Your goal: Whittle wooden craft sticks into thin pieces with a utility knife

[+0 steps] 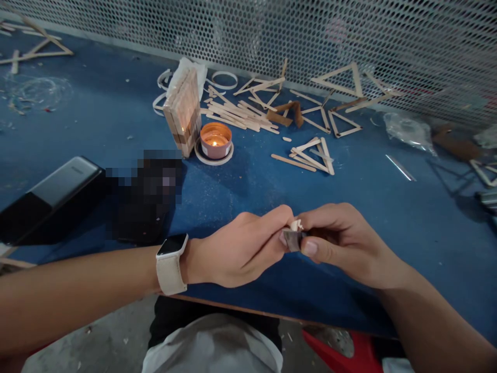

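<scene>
My left hand [244, 248], with a watch [172, 259] on its wrist, is closed, fingertips meeting those of my right hand above the table's front edge. Between thumb and fingers my right hand [349, 241] pinches a small flat grey piece [293, 240], perhaps a blade; its kind is not clear. A pale, ragged bit like wood [296, 225] sticks up just behind it, touching the fingertips. What lies inside the left fingers is hidden. Beyond the hands, a lit candle in a tin [216, 141] stands on a round lid [214, 159].
A wrapped pack of sticks [183, 111] stands beside the candle. Loose craft sticks [240, 114] and stick triangles [316, 155] lie toward the perforated metal screen [272, 41]. At left are a black-and-grey case [54, 197] and a pixelated dark object [149, 199].
</scene>
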A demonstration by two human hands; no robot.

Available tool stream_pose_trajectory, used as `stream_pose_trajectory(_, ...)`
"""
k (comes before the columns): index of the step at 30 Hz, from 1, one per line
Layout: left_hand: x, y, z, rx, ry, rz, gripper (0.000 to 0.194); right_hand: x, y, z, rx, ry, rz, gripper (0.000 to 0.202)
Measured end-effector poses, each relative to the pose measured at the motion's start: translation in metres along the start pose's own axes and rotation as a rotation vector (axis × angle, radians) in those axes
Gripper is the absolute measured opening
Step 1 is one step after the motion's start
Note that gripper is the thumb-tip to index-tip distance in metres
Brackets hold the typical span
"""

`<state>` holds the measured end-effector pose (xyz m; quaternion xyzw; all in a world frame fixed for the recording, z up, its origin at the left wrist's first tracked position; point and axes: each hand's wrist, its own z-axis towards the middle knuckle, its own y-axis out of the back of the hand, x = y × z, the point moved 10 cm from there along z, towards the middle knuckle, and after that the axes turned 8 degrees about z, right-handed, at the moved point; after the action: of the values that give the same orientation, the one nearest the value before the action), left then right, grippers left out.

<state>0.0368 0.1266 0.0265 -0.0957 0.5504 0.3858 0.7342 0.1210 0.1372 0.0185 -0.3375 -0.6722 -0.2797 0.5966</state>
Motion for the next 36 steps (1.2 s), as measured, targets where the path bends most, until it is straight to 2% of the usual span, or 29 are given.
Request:
stream_pose_trajectory(13, 0.0, 0.0, 0.0, 0.008, 0.115, 0.111, 0.017, -0.004, 0.001, 0.0, -0.02, -0.053, 0.008, 0.04)
stream_pose_trajectory(36, 0.002, -0.009, -0.004, 0.047, 0.09, 0.204, 0.016, -0.005, 0.005, -0.001, -0.048, -0.018, -0.022, 0.041)
